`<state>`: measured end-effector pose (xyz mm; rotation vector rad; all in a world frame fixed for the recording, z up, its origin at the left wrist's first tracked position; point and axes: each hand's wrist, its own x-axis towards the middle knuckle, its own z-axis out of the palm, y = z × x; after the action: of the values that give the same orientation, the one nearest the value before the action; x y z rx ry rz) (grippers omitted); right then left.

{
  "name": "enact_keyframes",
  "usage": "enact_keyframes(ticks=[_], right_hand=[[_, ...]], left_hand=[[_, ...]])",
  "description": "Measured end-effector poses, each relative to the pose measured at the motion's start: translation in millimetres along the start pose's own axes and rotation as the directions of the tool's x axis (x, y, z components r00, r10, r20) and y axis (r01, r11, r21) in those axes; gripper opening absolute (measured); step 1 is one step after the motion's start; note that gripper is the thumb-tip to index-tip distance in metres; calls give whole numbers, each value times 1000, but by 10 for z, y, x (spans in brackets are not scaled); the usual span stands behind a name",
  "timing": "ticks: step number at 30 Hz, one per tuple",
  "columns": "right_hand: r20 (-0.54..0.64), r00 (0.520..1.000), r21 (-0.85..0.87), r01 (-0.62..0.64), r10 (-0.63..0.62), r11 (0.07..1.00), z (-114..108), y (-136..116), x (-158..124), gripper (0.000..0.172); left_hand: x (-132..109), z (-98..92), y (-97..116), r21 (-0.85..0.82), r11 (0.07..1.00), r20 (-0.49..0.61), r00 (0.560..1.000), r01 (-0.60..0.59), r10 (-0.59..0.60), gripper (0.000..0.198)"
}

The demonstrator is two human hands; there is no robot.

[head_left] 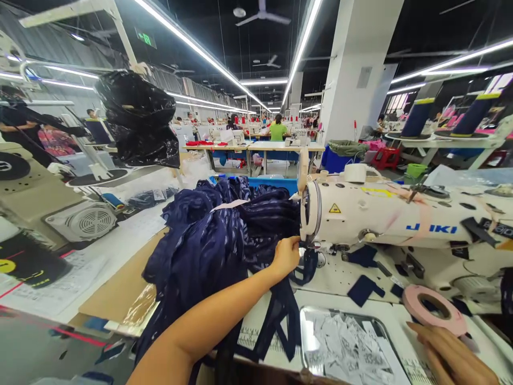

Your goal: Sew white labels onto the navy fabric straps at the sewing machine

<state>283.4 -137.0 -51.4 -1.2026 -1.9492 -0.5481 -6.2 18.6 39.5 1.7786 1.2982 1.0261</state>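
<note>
My left hand reaches to the needle end of a white sewing machine. Its fingers are pinched together at the machine's head; what they hold is hidden. Beneath and beside that hand lies a large bundle of navy fabric strips, wrapped by a pale band. A navy strip loops under the needle area. At the lower right, my right hand has its fingers stretched out, close to a roll of pink tape. Nothing shows in its fingers.
A metal tray of small printed labels stands at the table's front. Navy scraps lie on the machine bed. To the left are another machine and a black plastic bag. A blue bin stands behind the bundle.
</note>
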Motion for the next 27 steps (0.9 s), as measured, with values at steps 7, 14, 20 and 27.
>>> enact_keyframes(ticks=[7, 14, 20, 27], right_hand=[[48, 998, -34, -26, 28, 999, -221, -182, 223, 18], [398, 817, 362, -557, 416, 748, 36, -656, 982, 25], [823, 504, 506, -860, 263, 62, 581, -914, 1577, 37], [695, 605, 561, -794, 387, 234, 538, -611, 1548, 30]], left_hand=[[-481, -24, 189, 519, 845, 213, 977, -128, 17, 30], [-878, -56, 291, 599, 624, 572, 814, -502, 105, 26], [-817, 64, 222, 611, 615, 540, 830, -499, 137, 24], [-734, -170, 279, 353, 843, 268, 907, -407, 326, 16]])
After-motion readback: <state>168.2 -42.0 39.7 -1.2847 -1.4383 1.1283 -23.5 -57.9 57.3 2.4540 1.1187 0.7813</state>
